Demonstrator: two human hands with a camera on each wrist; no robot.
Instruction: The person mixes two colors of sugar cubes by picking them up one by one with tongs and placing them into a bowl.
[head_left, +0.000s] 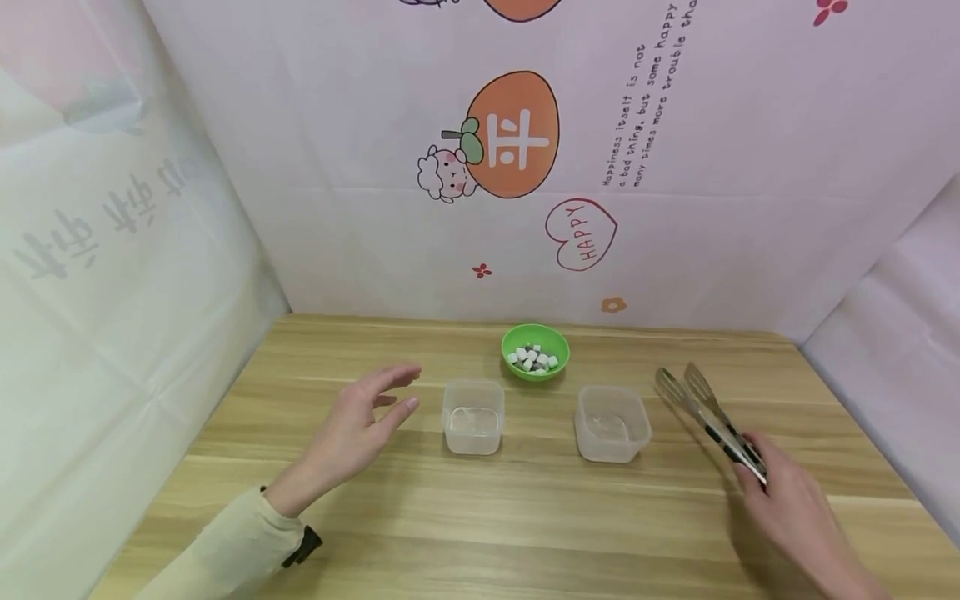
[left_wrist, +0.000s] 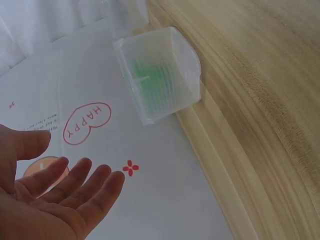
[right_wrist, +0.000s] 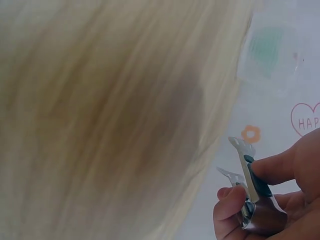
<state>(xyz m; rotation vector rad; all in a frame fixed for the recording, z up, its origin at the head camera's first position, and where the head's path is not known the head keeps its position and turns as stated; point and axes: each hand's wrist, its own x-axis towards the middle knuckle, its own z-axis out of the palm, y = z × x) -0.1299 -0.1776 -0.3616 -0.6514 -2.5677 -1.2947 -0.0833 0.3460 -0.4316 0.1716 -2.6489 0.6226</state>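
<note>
My right hand (head_left: 795,508) grips a pair of metal tongs (head_left: 712,425) with black grip sections. The tongs' slotted heads point forward and stand apart, right of the right-hand clear plastic container (head_left: 612,425). In the right wrist view, the thumb presses one arm of the tongs (right_wrist: 256,182) and curled fingers hold the other. Left of the other clear container (head_left: 474,417), my left hand (head_left: 356,429) hovers with fingers loosely extended and nothing in it. Behind and between the containers sits a green bowl (head_left: 536,335) holding small white cubes (head_left: 531,357) and some greyish pieces.
Everything stands on a wood-grain table (head_left: 510,533). A printed white cloth (head_left: 360,208) rises behind the table's back edge, and white sheets hang at both sides. Both plastic containers are open-topped, with a gap between them.
</note>
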